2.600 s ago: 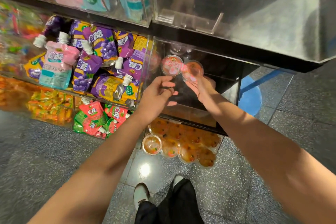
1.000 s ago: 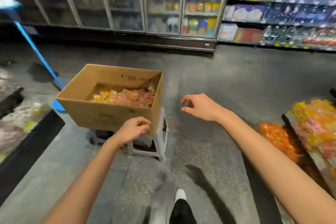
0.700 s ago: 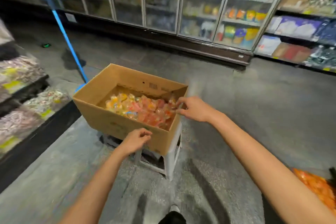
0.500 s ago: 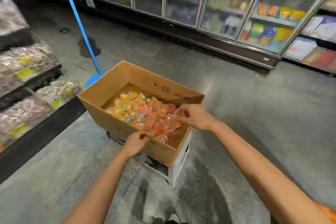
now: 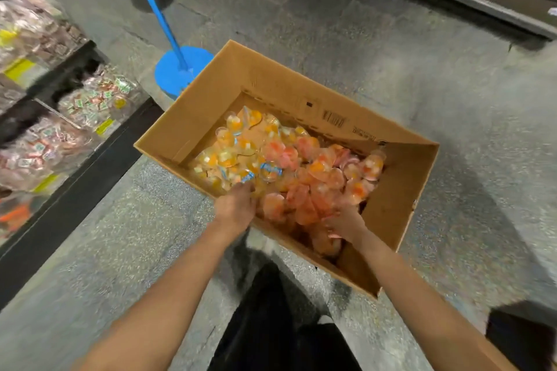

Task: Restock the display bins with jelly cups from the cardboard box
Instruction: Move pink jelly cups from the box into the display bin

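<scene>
Both hands now deep in cardboard box [image 5: 394, 202]: left hand [image 5: 236, 209] at 9 o'clock, right hand [image 5: 343, 224] at 3, among jelly cups [image 5: 301, 166]; blur hides either grip.

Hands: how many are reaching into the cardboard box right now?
2. The left hand is over the near rim; the right hand is among the jelly cups inside the cardboard box.

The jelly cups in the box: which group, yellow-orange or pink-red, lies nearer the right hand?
The pink-red jelly cups, heaped at the box's right end, where the right hand reaches; the yellow-orange jelly cups lie left.
</scene>
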The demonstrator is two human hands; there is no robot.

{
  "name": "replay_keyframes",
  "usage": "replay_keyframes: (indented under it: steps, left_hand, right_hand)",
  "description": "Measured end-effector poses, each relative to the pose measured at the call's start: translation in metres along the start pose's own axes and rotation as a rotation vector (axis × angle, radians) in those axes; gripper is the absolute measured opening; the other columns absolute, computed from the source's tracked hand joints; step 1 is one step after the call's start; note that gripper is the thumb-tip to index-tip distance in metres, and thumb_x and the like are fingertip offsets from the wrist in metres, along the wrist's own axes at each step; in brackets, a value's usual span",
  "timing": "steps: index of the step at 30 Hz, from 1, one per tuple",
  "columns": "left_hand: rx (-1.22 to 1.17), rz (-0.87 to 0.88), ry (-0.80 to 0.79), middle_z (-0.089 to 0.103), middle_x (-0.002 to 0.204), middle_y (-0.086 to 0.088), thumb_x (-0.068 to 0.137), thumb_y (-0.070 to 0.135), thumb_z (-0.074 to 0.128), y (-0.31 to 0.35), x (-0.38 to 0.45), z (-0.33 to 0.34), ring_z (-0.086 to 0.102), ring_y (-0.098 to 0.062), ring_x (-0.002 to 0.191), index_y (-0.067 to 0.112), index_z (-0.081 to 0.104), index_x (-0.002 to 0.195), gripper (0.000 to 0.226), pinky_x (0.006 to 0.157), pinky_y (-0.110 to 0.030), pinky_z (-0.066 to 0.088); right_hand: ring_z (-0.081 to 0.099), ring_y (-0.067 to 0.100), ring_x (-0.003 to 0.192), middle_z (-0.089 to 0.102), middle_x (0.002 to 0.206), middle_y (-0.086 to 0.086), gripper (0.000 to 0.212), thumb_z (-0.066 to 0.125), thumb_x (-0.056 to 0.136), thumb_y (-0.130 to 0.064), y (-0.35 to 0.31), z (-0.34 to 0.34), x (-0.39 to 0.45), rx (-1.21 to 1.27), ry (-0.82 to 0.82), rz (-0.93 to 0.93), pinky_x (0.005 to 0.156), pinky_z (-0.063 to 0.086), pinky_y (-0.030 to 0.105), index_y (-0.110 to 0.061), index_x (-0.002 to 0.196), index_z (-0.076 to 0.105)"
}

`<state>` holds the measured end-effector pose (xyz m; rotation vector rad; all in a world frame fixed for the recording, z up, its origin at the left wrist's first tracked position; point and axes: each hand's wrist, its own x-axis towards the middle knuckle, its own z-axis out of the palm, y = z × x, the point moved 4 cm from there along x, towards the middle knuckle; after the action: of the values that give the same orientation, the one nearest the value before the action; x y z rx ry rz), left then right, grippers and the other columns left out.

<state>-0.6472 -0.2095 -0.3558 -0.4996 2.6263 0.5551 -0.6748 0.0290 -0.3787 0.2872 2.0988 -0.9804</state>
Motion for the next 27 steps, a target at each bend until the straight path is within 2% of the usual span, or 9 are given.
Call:
replay_keyframes:
  steps: [4, 8, 12, 14, 17, 20, 23, 25, 27]
  left_hand:
    - [0.079, 0.044, -0.060, 0.060, 0.116, 0.002, 0.098, 0.034, 0.037, -0.011, 0.028, 0.012, 0.064, -0.024, 0.090, 0.027, 0.049, 0.124, 0.030, 0.064, -0.030, 0.048]
    - [0.158, 0.224, 0.141, 0.065, 0.105, -0.006, 0.092, 0.037, 0.045, -0.008, 0.034, 0.014, 0.064, -0.029, 0.081, 0.020, 0.057, 0.120, 0.035, 0.057, -0.030, 0.041]
    - [0.234, 0.312, -0.059, 0.046, 0.137, -0.002, 0.092, 0.049, 0.044, -0.008, 0.049, 0.025, 0.049, -0.025, 0.120, 0.024, 0.027, 0.147, 0.063, 0.098, -0.040, 0.041]
    - [0.143, 0.269, -0.180, 0.033, 0.147, -0.001, 0.087, 0.061, 0.049, -0.010, 0.056, 0.028, 0.045, -0.024, 0.126, 0.027, 0.007, 0.152, 0.084, 0.092, -0.038, 0.045]
    - [0.088, 0.288, -0.238, 0.024, 0.156, -0.001, 0.074, 0.074, 0.055, -0.010, 0.056, 0.031, 0.038, -0.023, 0.135, 0.027, -0.002, 0.152, 0.108, 0.098, -0.037, 0.045]
    - [0.130, 0.326, -0.222, 0.039, 0.150, 0.003, 0.064, 0.086, 0.052, -0.008, 0.054, 0.026, 0.050, -0.020, 0.127, 0.026, 0.004, 0.152, 0.116, 0.091, -0.034, 0.050]
    - [-0.026, 0.301, -0.245, 0.062, 0.121, 0.012, 0.062, 0.086, 0.055, -0.007, 0.051, 0.023, 0.063, -0.016, 0.108, 0.038, 0.032, 0.138, 0.093, 0.082, -0.032, 0.054]
    - [-0.313, 0.229, -0.180, 0.062, 0.099, 0.021, 0.064, 0.077, 0.063, -0.010, 0.051, 0.016, 0.064, -0.009, 0.095, 0.046, 0.044, 0.106, 0.057, 0.078, -0.033, 0.055]
    - [-0.475, 0.160, -0.067, 0.060, 0.100, 0.018, 0.062, 0.067, 0.072, -0.015, 0.051, 0.009, 0.062, -0.009, 0.093, 0.044, 0.041, 0.103, 0.056, 0.076, -0.033, 0.055]
  right_hand:
    - [0.057, 0.008, 0.069, 0.054, 0.087, 0.000, 0.012, 0.063, 0.090, -0.017, 0.033, 0.039, 0.054, 0.278, -0.019, 0.261, 0.047, 0.049, 0.010, -0.015, 0.100, 0.057]
    - [0.064, 0.027, 0.093, 0.057, 0.107, 0.008, 0.040, 0.063, 0.090, -0.034, 0.039, 0.075, 0.077, 0.579, 0.059, 0.421, 0.049, 0.055, 0.024, -0.022, 0.120, 0.040]
    - [0.063, 0.033, 0.102, 0.063, 0.111, 0.014, 0.056, 0.069, 0.085, -0.038, 0.045, 0.085, 0.094, 0.796, 0.241, 0.522, 0.067, 0.057, 0.036, -0.004, 0.125, 0.050]
    - [0.064, 0.025, 0.077, 0.065, 0.084, 0.008, 0.038, 0.077, 0.077, -0.029, 0.044, 0.078, 0.087, 0.700, 0.342, 0.539, 0.074, 0.058, 0.045, -0.004, 0.102, 0.062]
    - [0.058, 0.016, 0.060, 0.058, 0.066, -0.003, 0.028, 0.082, 0.067, -0.028, 0.031, 0.070, 0.067, 0.475, 0.381, 0.422, 0.063, 0.056, 0.034, -0.020, 0.073, 0.055]
    - [0.058, 0.015, 0.063, 0.065, 0.071, -0.005, 0.031, 0.081, 0.053, -0.034, 0.000, 0.067, 0.055, 0.508, 0.198, 0.095, 0.060, 0.047, 0.030, -0.026, 0.080, 0.067]
    - [0.065, 0.004, 0.083, 0.069, 0.093, -0.009, 0.046, 0.052, 0.083, 0.005, -0.039, 0.070, 0.044, 0.664, -0.218, -0.095, 0.089, 0.054, 0.031, -0.014, 0.125, 0.056]
    - [0.062, 0.020, 0.101, 0.067, 0.105, 0.006, 0.053, 0.037, 0.075, 0.015, -0.060, 0.069, 0.033, 0.834, -0.446, -0.127, 0.101, 0.046, 0.041, -0.009, 0.119, 0.056]
    - [0.061, 0.024, 0.102, 0.068, 0.102, 0.009, 0.056, 0.030, 0.076, 0.020, -0.064, 0.068, 0.038, 0.873, -0.413, -0.047, 0.099, 0.047, 0.041, -0.016, 0.110, 0.057]
